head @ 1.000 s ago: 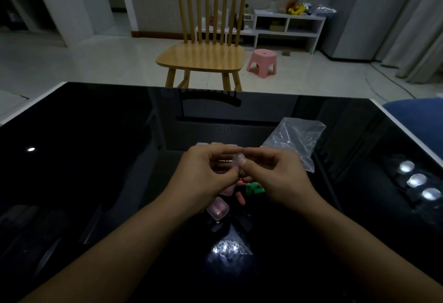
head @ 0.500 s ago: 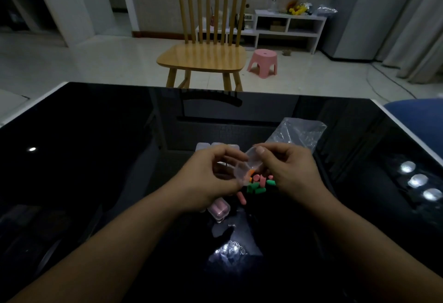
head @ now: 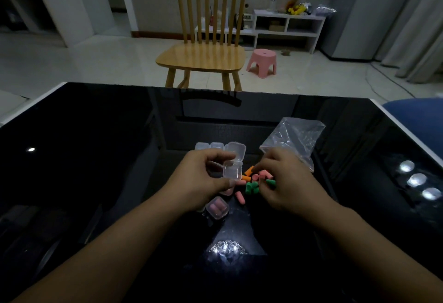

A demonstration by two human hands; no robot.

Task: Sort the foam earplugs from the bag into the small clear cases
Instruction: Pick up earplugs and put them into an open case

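earplugs: loose pile (head: 255, 181) on the black bench (head: 96, 159), between the two hands, a mix of orange, pink and green. Foam, so I'd guess basically weightless and squishy; they'll probably roll or bounce if dropped. Best pinched lightly across the middle.
open case: left hand (head: 200, 183) holds the clear case (head: 233, 167), thumb and fingers pinching its sides, lid flipped up. Thin plastic, looks slick; grip the base walls, not the lid hinge.
right hand: right hand (head: 285, 183) has fingers curled down into the pile; can't tell if they've pinched a plug yet.
bag: crinkly bag (head: 294, 139) lies just behind the right hand.
hard to see: dim light; the filled case (head: 217, 208) shows pink, count unclear. Spare cases (head: 209, 145) are partly hidden behind the left hand.
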